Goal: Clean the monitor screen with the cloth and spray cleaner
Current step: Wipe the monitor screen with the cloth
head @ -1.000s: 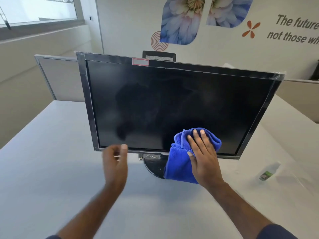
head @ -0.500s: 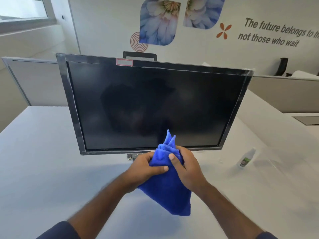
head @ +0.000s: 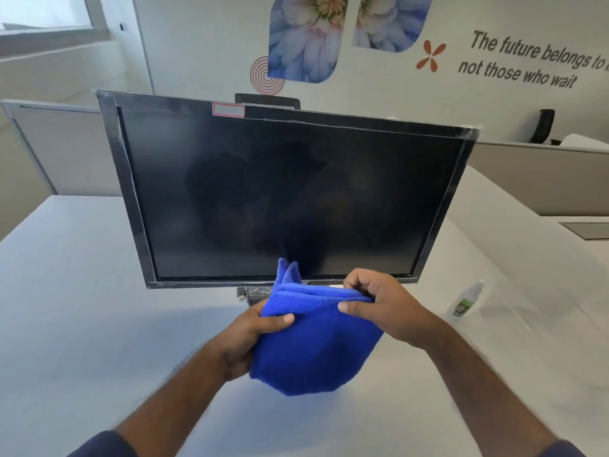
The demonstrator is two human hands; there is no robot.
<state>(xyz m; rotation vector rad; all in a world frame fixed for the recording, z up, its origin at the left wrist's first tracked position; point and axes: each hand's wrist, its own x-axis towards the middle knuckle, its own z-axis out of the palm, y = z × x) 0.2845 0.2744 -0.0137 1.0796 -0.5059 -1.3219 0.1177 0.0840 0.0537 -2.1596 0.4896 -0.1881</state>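
The blue cloth [head: 309,344] hides most of the monitor's stand [head: 258,293], and the spray bottle's [head: 464,300] label is too small to read.

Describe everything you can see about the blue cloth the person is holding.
The bright blue, plush, microfibre-looking cloth is folded over, layered edges along its top and a loose corner poking up. It hangs in the air above the white desk, in front of the black monitor's lower edge. The left hand grips its left side; the right hand pinches its top right edge.
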